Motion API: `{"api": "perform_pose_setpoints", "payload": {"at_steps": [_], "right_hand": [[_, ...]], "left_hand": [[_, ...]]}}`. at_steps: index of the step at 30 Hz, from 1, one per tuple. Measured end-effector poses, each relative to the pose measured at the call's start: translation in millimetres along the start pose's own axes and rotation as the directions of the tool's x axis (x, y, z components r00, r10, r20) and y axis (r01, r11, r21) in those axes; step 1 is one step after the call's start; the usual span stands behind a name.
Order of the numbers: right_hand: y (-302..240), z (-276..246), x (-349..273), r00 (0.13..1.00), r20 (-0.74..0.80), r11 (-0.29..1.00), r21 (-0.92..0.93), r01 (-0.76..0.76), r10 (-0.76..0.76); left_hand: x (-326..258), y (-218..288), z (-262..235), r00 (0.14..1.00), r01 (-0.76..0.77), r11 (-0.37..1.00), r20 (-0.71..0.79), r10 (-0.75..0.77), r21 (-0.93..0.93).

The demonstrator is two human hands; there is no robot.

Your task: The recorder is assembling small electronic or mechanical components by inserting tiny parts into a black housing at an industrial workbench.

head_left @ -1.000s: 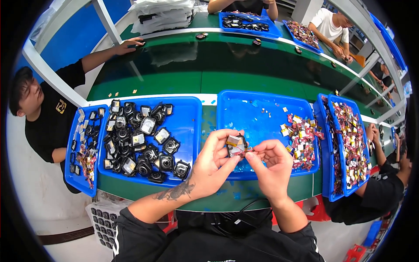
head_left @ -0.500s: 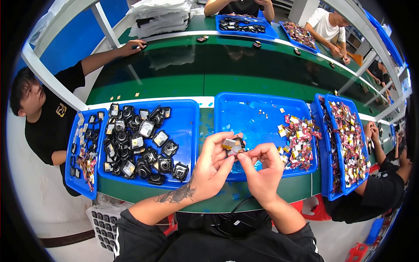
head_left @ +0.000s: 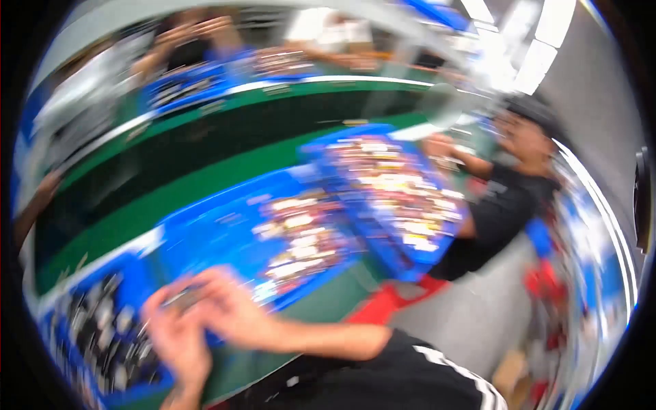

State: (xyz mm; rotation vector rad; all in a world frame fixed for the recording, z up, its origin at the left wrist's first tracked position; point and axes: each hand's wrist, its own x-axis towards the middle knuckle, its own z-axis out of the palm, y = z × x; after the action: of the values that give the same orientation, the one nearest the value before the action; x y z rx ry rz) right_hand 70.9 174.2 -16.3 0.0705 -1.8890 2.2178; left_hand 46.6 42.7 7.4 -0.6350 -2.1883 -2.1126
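Note:
Motion smears the whole picture. My left hand is closed round a small dark watch case, above the near edge of a blue tray. My right hand meets it from the right, fingers bent in and pressed to the same case. Fine detail on the case is lost in the blur. Beyond my hands lies the blue tray, with a heap of small reddish and yellow electronic parts at its right. On the left, another blue tray holds black watch cases.
To the right, stacked blue trays are full of similar small parts. A person in black sits beyond them, near a red stool. A dark green belt runs behind the trays, with people and more trays across it.
My view has swung to the right, so the trays and my hands now appear further left. The right-hand neighbour has come into view. Both hands still hold the watch case together.

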Motion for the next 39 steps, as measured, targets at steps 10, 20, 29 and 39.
{"api": "perform_pose_setpoints", "payload": {"at_steps": [10,20,29,39], "right_hand": [[-19.0,-1.5,0.0,0.984,0.014,0.968,-0.182,0.175,-0.176],[-19.2,-13.1,3.6,0.986,0.001,0.959,-0.228,0.165,-0.169],[-26.5,-24.7,153.6,0.957,0.079,0.912,-0.290,0.289,-0.279],[14.8,-92.7,264.1,0.905,-0.399,0.556,-0.722,-0.411,0.151]], "left_hand": [[7.4,-34.7,-35.7,0.978,0.145,0.977,0.125,-0.166,0.157],[4.6,18.9,-3.6,0.957,0.290,0.954,0.041,-0.288,-0.072],[-6.0,8.4,-6.4,0.964,-0.191,0.950,-0.133,0.229,0.248],[-8.4,19.1,-13.4,0.490,-0.871,0.377,0.507,0.709,0.314]]}}
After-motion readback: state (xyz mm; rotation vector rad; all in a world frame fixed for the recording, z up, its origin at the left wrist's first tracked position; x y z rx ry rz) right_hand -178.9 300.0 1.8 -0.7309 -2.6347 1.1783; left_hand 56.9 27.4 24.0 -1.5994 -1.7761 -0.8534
